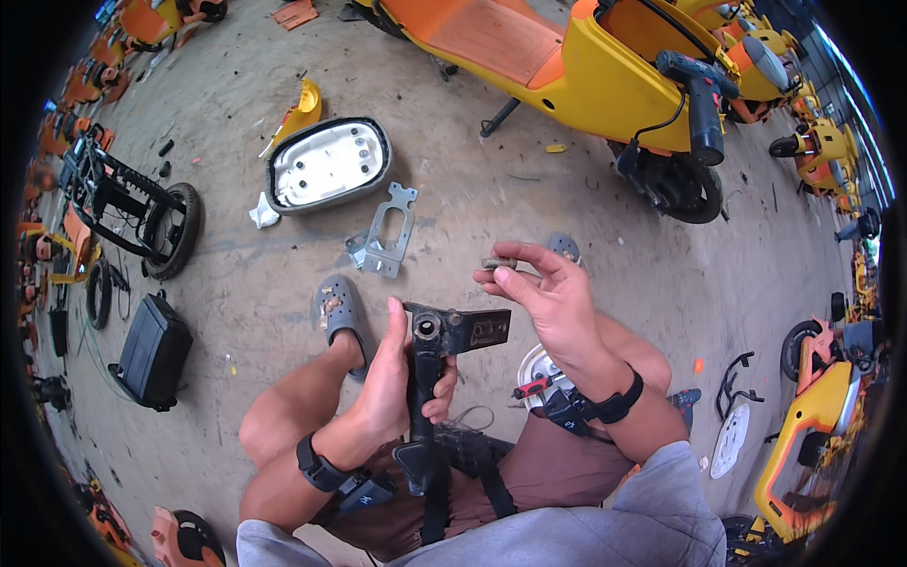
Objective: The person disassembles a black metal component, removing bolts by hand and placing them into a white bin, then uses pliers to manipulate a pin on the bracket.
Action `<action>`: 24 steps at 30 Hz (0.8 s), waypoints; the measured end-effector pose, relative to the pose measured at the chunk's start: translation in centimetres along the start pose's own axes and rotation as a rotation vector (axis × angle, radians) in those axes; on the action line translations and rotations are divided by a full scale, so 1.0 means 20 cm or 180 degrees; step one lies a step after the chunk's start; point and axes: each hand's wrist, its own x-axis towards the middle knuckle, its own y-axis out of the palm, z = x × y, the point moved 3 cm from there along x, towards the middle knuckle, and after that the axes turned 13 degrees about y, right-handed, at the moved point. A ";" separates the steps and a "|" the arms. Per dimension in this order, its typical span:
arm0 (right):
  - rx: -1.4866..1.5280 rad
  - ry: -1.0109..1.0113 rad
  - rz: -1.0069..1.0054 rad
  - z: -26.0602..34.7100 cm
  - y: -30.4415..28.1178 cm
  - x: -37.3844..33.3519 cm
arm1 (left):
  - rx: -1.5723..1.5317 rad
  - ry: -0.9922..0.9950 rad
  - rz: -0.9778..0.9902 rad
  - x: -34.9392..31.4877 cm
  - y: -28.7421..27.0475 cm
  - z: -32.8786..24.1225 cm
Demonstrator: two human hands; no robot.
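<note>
My left hand [388, 383] is wrapped round a black metal bracket [422, 378], held upright over my lap. At its top the bracket has a round hole, and a flat arm juts out to the right. Up and to the right of it, my right hand [551, 295] pinches a short, dull metal bolt [499, 264] between thumb and fingers. The bolt is apart from the bracket. Below my right forearm, partly hidden, lies a red and black tool handle [532, 388] on a pale round part.
Ahead on the concrete lie a grey metal plate [392, 227] and a seat base [326, 165]. A yellow scooter [605, 80] with a cordless drill [704, 104] on it stands at the far right. To the left are a black case [156, 352] and a black frame with a wheel [175, 227].
</note>
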 end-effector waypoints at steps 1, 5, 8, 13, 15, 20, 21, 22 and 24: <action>-0.0128 -0.0006 0.0017 0.03 0.02 -0.02 | -0.0013 -0.0043 -0.0028 0.00 0.00 0.00; -0.0624 -0.0190 -0.0038 0.04 0.06 -0.08 | 0.0063 -0.0170 -0.0132 0.02 -0.01 0.01; -0.1703 -0.1258 0.0019 0.07 0.09 -0.13 | 0.0142 -0.0236 -0.0193 0.02 -0.01 0.01; -0.2544 -0.2684 0.0081 0.07 0.16 -0.16 | 0.0299 -0.0079 -0.0237 0.02 0.00 0.02; -0.2636 -0.2799 0.0081 0.07 0.18 -0.17 | 0.0319 -0.0032 -0.0242 0.02 0.00 0.01; -0.2824 -0.2897 -0.0091 0.09 0.18 -0.19 | 0.0186 -0.0148 -0.0369 0.01 -0.01 0.01; -0.2728 -0.2854 -0.0251 0.10 0.18 -0.18 | 0.0123 -0.0209 -0.0339 0.01 -0.02 0.00; -0.2635 -0.2784 -0.0399 0.11 0.18 -0.18 | 0.0039 -0.0285 -0.0322 0.00 -0.02 0.01; -0.2354 -0.2701 -0.0526 0.07 0.15 -0.15 | 0.0032 -0.0295 -0.0333 0.00 -0.02 -0.01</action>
